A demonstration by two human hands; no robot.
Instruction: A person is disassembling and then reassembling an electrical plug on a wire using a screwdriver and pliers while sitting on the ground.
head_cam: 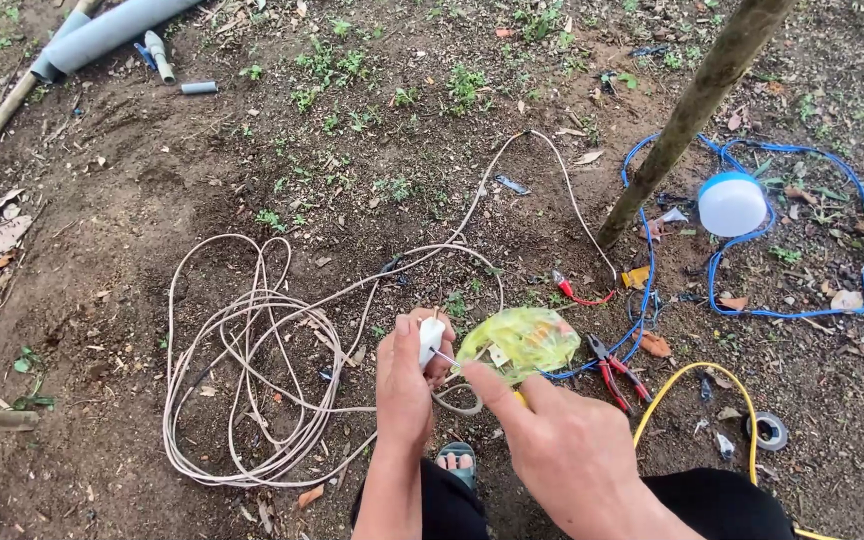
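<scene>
Head view looked down at bare earth where the left hand (404, 385) was closed around a small white plastic electrical fitting (431, 340), its grip wrapped firmly so only the fitting's top showed. From about three o'clock of it, the right hand (564, 440) came in with thumb and forefinger pinched shut on a thin metal-shafted tool (444, 357), its tip meeting the fitting; whether the handle was yellow I could not tell, since a crumpled yellow-green plastic bag (519, 342) lay just behind it. Judging from this, the work wanted the fitting held dead still and the tool kept square to it, with light turning pressure so the tip would not slip. Both wrists were bent inward, forearms rising from six o'clock over the knees. A loose coil of pale beige cable (242, 370) lay at nine o'clock of the hands, red-handled pliers (612, 370) at three o'clock, and a white dome-shaped lamp (732, 204) ringed by blue wire (802, 312) toward two o'clock beside a slanted wooden pole (687, 110)
</scene>
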